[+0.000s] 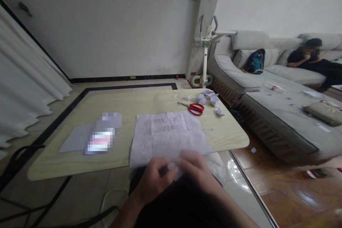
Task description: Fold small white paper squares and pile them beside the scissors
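My left hand point(157, 178) is closed in a pinch on a small piece of white paper point(178, 174) at the near edge of the table. Blurred by motion, my right hand point(196, 171) grips the same piece from the other side. Just beyond both hands lies a large creased sheet point(168, 131) with writing or print on it. Red-handled scissors point(196, 109) rest past its far right corner, blades pointing left. Several folded paper pieces point(210, 98) sit near the table's far right corner, with another folded piece point(220, 112) closer.
On the table's left lie a white sheet point(73, 138) and a pixelated bright object point(100, 139). A grey sofa point(280, 114) stands to the right, with a seated person point(310, 58) and a blue bag point(255, 61). White exercise equipment point(205, 57) stands behind the table point(125, 101).
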`<state>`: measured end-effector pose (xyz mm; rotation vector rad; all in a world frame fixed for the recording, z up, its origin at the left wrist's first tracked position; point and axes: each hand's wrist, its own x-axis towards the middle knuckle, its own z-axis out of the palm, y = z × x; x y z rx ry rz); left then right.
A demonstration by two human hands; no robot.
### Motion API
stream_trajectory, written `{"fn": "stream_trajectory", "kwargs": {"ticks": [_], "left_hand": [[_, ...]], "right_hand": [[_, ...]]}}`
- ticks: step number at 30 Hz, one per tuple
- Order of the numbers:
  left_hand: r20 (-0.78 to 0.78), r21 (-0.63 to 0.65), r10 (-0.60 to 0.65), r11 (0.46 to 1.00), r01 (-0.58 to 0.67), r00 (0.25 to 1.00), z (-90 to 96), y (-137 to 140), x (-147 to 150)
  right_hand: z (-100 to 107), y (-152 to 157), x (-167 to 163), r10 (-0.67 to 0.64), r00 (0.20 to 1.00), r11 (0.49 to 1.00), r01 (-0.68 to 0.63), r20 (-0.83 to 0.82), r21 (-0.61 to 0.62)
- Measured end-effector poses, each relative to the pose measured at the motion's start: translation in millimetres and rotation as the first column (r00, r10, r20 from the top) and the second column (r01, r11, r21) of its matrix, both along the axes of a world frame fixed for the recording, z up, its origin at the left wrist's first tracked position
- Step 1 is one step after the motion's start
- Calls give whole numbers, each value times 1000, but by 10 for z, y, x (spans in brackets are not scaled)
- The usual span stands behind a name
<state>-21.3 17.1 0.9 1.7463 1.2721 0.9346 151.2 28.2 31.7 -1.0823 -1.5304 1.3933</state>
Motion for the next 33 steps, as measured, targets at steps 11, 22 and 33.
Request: {"fn": "stream_trajectory", "kwargs": {"ticks": [11,22,33], "left_hand": [[178,-103,-28,994,47,984,76,-10,-27],[102,81,14,996,-22,995,14,-14,-52],[95,-67,-120,990,126,988,33,-33,-8]], "right_hand": [[-89,29,96,53,992,997,-59,117,47],[-32,-52,76,81,997,995,-80,12,-60],[-141,30,28,203,979,979,-204,-18,-19]]}}
